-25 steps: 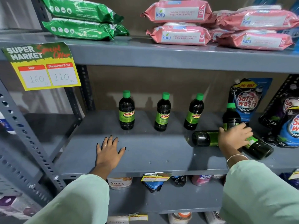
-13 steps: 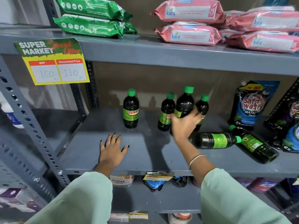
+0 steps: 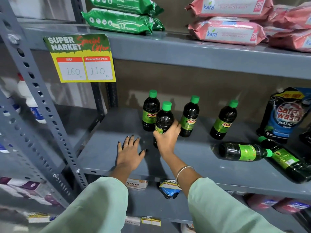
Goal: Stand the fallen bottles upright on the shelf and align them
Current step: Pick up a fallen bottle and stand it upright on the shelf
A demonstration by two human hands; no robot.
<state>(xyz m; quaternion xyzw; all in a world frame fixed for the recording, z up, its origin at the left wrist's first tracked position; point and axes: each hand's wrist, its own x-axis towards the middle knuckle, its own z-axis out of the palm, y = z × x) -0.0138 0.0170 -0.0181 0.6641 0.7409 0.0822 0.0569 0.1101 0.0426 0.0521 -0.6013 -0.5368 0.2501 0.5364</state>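
Your right hand (image 3: 166, 137) clamps an upright bottle (image 3: 164, 121); left hand (image 3: 129, 153) lies flat, fingers spread. Fallen bottles (image 3: 242, 151) lie rightward, nearer your right.

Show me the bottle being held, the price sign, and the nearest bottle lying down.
held bottle (image 3: 164, 119): head view, dark body above the fingers
price sign (image 3: 79, 58): head view, middle of the card
fallen bottle (image 3: 244, 152): head view, green label
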